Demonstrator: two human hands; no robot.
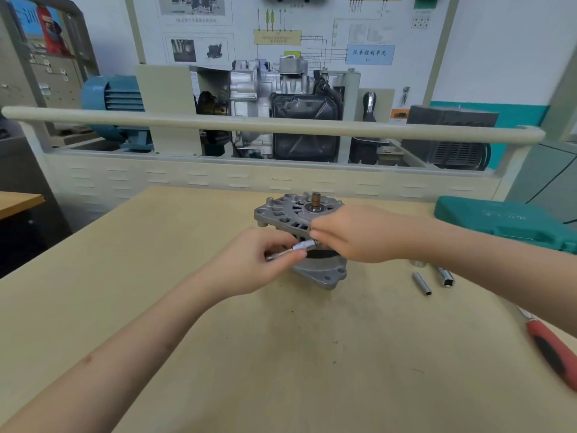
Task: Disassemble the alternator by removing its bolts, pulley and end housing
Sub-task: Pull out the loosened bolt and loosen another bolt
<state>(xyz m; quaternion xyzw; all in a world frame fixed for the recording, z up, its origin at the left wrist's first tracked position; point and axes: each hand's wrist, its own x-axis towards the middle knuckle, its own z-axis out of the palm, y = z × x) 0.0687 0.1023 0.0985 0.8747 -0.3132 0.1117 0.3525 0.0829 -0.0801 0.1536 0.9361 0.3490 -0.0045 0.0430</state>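
Left hand [259, 260] pinches a socket driver [293, 249] at the alternator [299, 232]; right hand [352, 234], fingers curled, steadies the housing. Keeping the driver square should prevent slipping.

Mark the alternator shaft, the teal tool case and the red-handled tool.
alternator shaft [315, 199], head view, copper-coloured tip
teal tool case [505, 220], head view, lid top
red-handled tool [551, 351], head view, handle middle

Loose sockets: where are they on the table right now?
Head view: two loose sockets lie on the table right of the alternator, just beyond the right forearm, with the green tool case behind them.
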